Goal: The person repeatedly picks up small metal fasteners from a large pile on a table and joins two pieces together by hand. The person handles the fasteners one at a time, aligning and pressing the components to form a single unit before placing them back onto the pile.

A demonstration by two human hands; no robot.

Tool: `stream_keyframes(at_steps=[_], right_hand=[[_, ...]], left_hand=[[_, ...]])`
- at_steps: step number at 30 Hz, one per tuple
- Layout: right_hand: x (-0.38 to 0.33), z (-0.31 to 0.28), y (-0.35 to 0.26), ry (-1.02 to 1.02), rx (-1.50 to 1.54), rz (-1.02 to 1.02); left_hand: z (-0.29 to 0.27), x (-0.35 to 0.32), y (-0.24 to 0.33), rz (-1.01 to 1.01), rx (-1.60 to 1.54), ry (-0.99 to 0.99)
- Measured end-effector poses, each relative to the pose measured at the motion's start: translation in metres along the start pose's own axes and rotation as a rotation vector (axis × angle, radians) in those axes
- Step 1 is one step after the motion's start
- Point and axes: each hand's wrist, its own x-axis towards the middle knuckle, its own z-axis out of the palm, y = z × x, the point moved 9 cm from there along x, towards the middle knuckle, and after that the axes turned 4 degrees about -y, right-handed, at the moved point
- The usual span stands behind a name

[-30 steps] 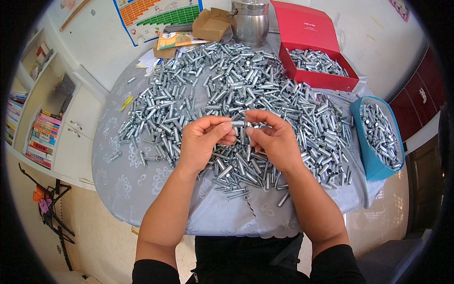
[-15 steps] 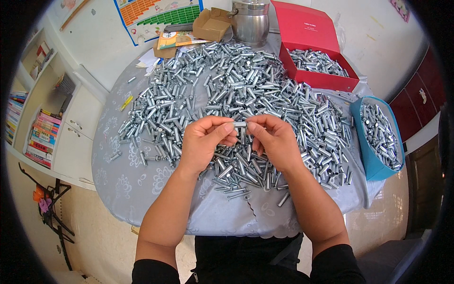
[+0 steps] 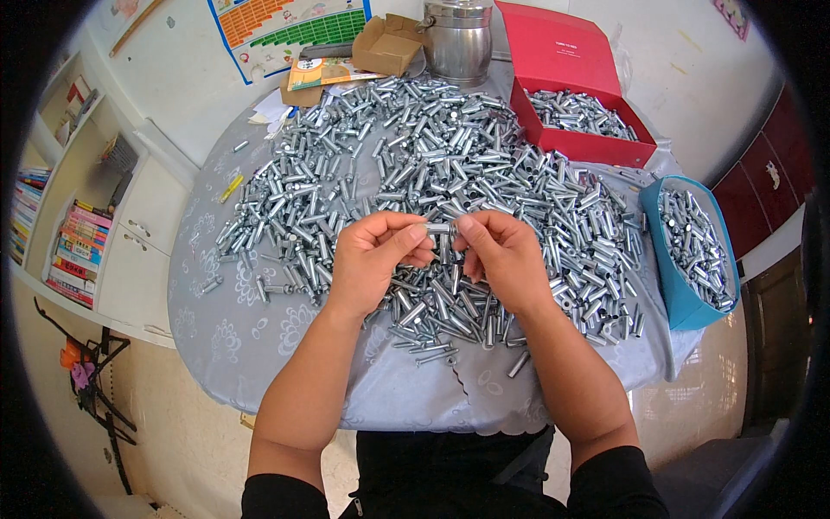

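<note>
Between my two hands, a short silvery metal sleeve (image 3: 439, 229) lies level above the near part of a big heap. My left hand (image 3: 370, 261) pinches its left end between thumb and forefinger. At the other end, the thumb and forefinger of my right hand (image 3: 505, 258) close on it, partly hiding that end. Beneath and beyond the hands spreads the heap of loose metal sleeves and bolts (image 3: 415, 169), many of them tube-shaped.
A grey patterned cloth (image 3: 233, 346) covers the round table. At the back right stands an open red box (image 3: 596, 151) of metal parts; a blue fabric bin (image 3: 692, 317), also filled, is at the right edge. Behind the heap are a steel pot (image 3: 458, 43) and cardboard box (image 3: 389, 45).
My right thumb and forefinger have shifted slightly at the right end of the sleeve. My left hand keeps its place.
</note>
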Motion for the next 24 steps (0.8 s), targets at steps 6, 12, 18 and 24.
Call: stream_keyframes(at_steps=[6,12,18,24], right_hand=[[-0.004,0.003,-0.011,0.053,0.062,-0.107],[-0.001,0.003,-0.007,0.01,0.004,-0.092],[-0.001,0.003,-0.002,-0.015,0.02,-0.01],[-0.004,0.003,-0.01,0.018,-0.057,-0.089]], left_hand=[[0.0,0.0,0.0,-0.015,0.012,0.006],[0.003,0.0,0.001,-0.006,0.004,-0.01],[0.001,0.0,0.001,0.002,0.025,0.002],[-0.007,0.0,0.001,-0.028,0.064,0.08]])
